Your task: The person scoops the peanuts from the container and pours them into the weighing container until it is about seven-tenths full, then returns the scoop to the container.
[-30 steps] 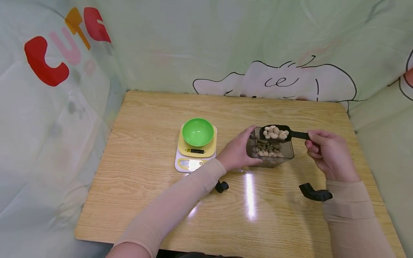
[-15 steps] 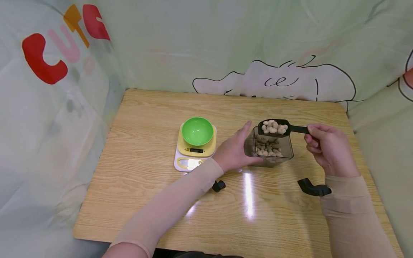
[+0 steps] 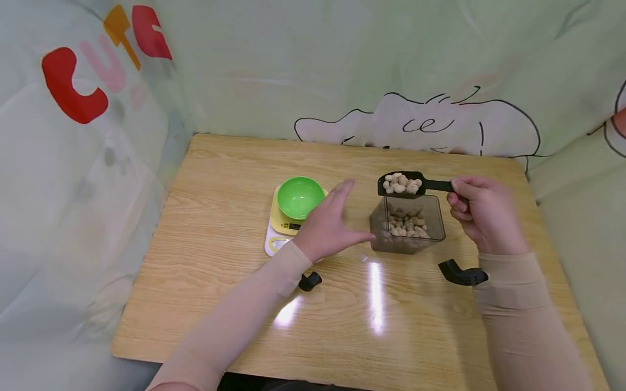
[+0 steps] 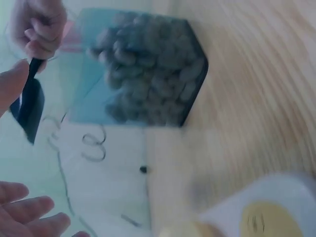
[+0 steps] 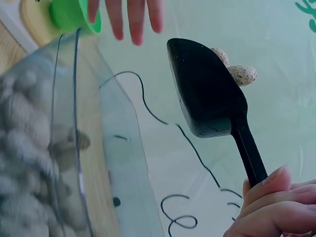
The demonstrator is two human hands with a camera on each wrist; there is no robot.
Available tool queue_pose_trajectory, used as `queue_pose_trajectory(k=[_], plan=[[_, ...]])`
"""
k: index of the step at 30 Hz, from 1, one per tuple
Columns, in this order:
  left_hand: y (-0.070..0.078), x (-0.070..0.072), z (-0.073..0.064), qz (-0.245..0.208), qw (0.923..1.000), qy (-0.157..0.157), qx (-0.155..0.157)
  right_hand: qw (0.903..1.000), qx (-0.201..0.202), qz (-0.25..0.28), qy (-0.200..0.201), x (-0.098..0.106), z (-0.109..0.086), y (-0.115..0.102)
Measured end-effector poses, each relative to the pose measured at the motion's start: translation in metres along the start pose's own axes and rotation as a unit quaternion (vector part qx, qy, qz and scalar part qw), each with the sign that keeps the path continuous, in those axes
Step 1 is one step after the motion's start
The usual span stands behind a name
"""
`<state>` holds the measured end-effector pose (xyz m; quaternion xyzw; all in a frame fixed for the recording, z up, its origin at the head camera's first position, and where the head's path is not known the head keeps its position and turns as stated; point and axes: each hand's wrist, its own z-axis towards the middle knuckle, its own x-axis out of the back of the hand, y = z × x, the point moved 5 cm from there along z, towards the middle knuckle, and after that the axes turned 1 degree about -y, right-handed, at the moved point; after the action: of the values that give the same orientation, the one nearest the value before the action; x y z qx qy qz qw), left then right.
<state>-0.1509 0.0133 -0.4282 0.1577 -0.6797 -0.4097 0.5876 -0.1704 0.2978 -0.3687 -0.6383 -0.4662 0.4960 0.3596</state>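
Note:
My right hand (image 3: 486,214) grips the handle of a black scoop (image 5: 205,94) heaped with peanuts (image 3: 402,183). In the head view the scoop is held over the back edge of a see-through square container (image 3: 432,220), which has more peanuts (image 4: 153,69) in its lower part. My left hand (image 3: 325,228) is held with thumb and fingers spread, nothing between them, just left of the container. It overlaps a yellow and white kitchen scale (image 3: 277,222) in the head view. A green bowl (image 3: 298,198) sits on the scale's platform, its inside bare.
All of this stands on a wooden table (image 3: 220,190). Printed cloth sheets (image 3: 269,65) rise behind the table and at its sides. A black wrist mount (image 3: 462,273) juts from the right sleeve, another (image 3: 310,281) from the left.
My left hand has let go of the container and moved left toward the scale. My right hand has raised the loaded scoop from the container and shifted it slightly left.

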Motion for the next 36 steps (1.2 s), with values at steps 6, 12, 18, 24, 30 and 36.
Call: queue_pose_trajectory(k=[6, 12, 18, 24, 30, 36], plan=[[-0.013, 0.029, -0.016, 0.023, 0.9979, 0.058, -0.017, 0.9993, 0.0, -0.033, -0.018, -0.023, 0.005, 0.002], [-0.037, 0.051, -0.026, 0.03, 0.9953, 0.092, 0.003, 0.9983, -0.009, -0.055, -0.019, -0.048, 0.011, 0.008], [-0.065, 0.065, -0.032, 0.017, 0.9922, 0.113, 0.051, 0.9951, -0.021, -0.094, -0.019, -0.071, 0.018, 0.017], [-0.089, 0.066, -0.034, 0.004, 0.9909, 0.102, 0.088, 0.9895, -0.034, -0.139, -0.021, -0.093, 0.024, 0.03], [-0.105, 0.063, -0.034, -0.008, 0.991, 0.078, 0.109, 0.9836, -0.046, -0.173, -0.025, -0.112, 0.033, 0.047], [-0.113, 0.062, -0.033, -0.023, 0.9904, 0.065, 0.12, 0.9785, -0.051, -0.199, -0.021, -0.129, 0.04, 0.062]])
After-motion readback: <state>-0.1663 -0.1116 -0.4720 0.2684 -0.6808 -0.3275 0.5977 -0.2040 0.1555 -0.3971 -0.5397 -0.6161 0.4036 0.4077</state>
